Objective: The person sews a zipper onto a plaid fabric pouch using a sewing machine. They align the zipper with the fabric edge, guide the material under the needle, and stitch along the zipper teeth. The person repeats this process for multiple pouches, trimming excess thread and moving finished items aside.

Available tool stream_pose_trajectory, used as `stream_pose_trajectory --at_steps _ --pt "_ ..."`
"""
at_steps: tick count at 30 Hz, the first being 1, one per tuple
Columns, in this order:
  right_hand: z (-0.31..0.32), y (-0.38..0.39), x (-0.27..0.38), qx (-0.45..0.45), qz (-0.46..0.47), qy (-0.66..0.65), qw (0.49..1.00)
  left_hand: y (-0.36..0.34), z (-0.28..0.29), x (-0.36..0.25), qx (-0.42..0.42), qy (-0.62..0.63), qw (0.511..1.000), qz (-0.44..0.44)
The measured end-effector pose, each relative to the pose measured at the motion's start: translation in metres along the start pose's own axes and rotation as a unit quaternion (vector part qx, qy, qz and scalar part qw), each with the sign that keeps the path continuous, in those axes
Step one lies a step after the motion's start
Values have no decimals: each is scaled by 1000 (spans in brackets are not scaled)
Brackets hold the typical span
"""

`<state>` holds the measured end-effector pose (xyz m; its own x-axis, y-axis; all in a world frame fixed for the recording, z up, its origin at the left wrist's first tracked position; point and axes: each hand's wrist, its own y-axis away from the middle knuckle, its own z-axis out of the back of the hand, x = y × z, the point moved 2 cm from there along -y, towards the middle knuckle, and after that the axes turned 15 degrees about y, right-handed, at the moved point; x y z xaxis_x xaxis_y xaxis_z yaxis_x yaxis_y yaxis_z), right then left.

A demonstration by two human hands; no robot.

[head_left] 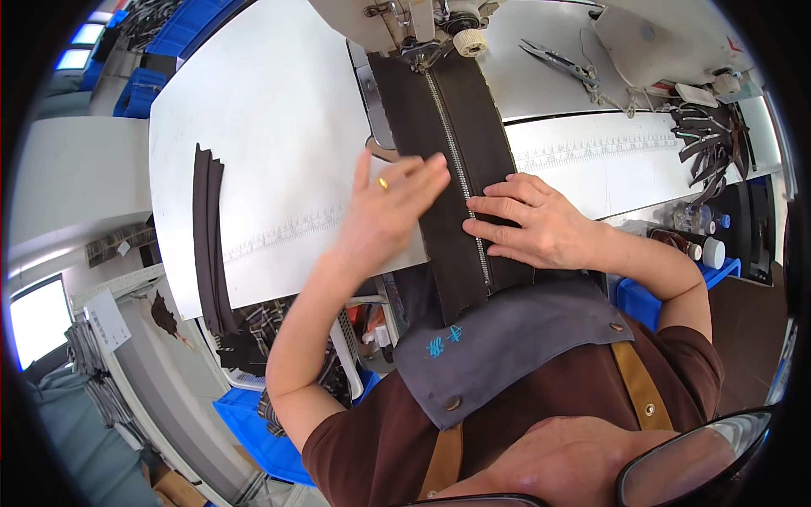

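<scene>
A dark brown fabric piece (490, 127) with a metal zipper (454, 152) down its middle runs from under the sewing machine's presser foot (420, 56) toward my body. My right hand (536, 221) rests on its right half, fingers spread flat, the fingertips at the zipper teeth. My left hand (393, 207), with a ring on one finger, is slightly blurred over the fabric's left edge. Its fingers stretch toward the zipper and its thumb stands apart; whether it touches the cloth I cannot tell. Neither hand grips anything.
Folded dark strips (209, 237) lie on the white table (279, 127) at left. Thread snippers (559, 63) lie behind the fabric, right of the needle area. A bunch of zippers (714, 139) sits at the far right, above bottles (701, 245) in a blue bin (639, 302).
</scene>
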<state>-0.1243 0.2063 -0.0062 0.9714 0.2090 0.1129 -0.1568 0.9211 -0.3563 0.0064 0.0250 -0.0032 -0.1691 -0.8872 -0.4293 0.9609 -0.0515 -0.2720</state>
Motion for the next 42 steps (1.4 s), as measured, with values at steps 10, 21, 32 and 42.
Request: stream_pose_trajectory --at_steps 10,21,32,42 --pt "8 -6 -3 -1 14 -22 1000 -78 4 53 -82 28 996 -23" --pt "3 5 4 55 -11 18 998 -53 -5 51 -137 0 990 43" --pt "3 -2 -4 41 -15 3 999 -56 4 59 -109 6 992 59" --pt "2 -2 -4 42 -13 0 999 -70 0 58 -116 -61 991 32"
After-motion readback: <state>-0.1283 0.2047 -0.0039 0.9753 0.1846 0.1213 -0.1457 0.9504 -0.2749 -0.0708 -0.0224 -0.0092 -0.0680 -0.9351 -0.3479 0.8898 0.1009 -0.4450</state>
